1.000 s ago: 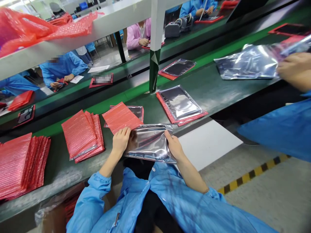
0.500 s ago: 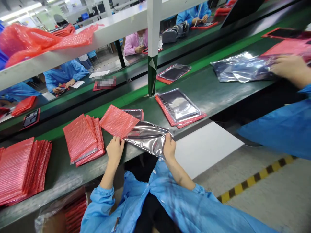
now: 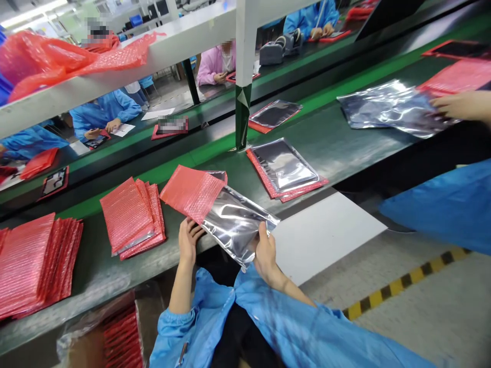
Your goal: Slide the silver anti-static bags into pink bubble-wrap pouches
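My right hand (image 3: 266, 250) pinches the near end of a shiny silver anti-static bag (image 3: 233, 222), thumb on top. The bag's far end sits inside a red bubble-wrap pouch (image 3: 190, 191). At the pouch's near edge is my left hand (image 3: 191, 236), its fingers stretched and apart, the tips partly hidden beneath the pouch. Behind the pouch, the corner of another bagged dark panel (image 3: 218, 176) shows on the green bench. Just right of these lies a clear-bagged dark flat panel (image 3: 284, 166) on red bubble wrap.
Red pouches stand in a small stack (image 3: 132, 217) and a larger pile (image 3: 30, 266) at left. Below is a box of red pouches (image 3: 120, 337). A co-worker's hand (image 3: 460, 107) touches silver bags (image 3: 383, 107) at right. A white post (image 3: 245, 51) rises behind the bench.
The silver bag's near end has come lower and its surface lies flatter. My left hand has shifted right and opened its fingers from the pouch edge. My right hand has dropped slightly.
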{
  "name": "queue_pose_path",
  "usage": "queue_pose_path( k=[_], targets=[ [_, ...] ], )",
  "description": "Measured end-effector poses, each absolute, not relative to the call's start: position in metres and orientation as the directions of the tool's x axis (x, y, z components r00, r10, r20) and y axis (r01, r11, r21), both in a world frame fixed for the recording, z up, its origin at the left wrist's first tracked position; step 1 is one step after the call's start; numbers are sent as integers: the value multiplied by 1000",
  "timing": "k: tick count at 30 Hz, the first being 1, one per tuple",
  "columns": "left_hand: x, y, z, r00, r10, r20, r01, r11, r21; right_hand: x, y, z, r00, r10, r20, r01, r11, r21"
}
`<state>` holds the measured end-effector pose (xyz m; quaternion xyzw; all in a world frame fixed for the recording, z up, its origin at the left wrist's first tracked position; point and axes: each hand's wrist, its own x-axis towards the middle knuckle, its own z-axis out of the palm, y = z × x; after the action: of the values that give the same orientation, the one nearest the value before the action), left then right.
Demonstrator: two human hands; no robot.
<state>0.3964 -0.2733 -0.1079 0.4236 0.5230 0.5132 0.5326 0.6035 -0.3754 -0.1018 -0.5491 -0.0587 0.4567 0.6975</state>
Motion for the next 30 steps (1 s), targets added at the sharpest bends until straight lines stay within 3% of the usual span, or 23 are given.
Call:
queue_pose_path(
  k=[3,5,8,11,17,20,25,30],
  targets=[
    [392,-262,-104,-121,944,-307,-320,256,912,610,-408,-98,291,894,-340,-500,-161,-851],
    [386,-260,-103,-211,911,-354,-324,277,905,623,-427,-97,21,963,-270,-387,-242,-890],
    [377,-270,-103,-131,919,-371,-228,336,914,646,-434,-94,-211,958,-195,-370,-263,-891],
    [377,-289,-104,26,931,-365,-100,365,926,654,-409,-91,-164,971,-172,-294,-215,-931],
    [385,-312,-105,80,951,-298,-31,301,953,630,-333,-106,282,955,-87,36,-101,-994],
    [381,-320,-103,60,946,-318,-43,320,946,624,-323,-108,282,959,-26,152,-72,-986],
    [375,-350,-104,27,994,-106,122,102,987,622,-346,-107,288,954,79,287,-7,-958],
    [380,-372,-119,-261,961,-88,199,143,970,624,-376,-122,170,978,124,484,27,-874]
  ],
)
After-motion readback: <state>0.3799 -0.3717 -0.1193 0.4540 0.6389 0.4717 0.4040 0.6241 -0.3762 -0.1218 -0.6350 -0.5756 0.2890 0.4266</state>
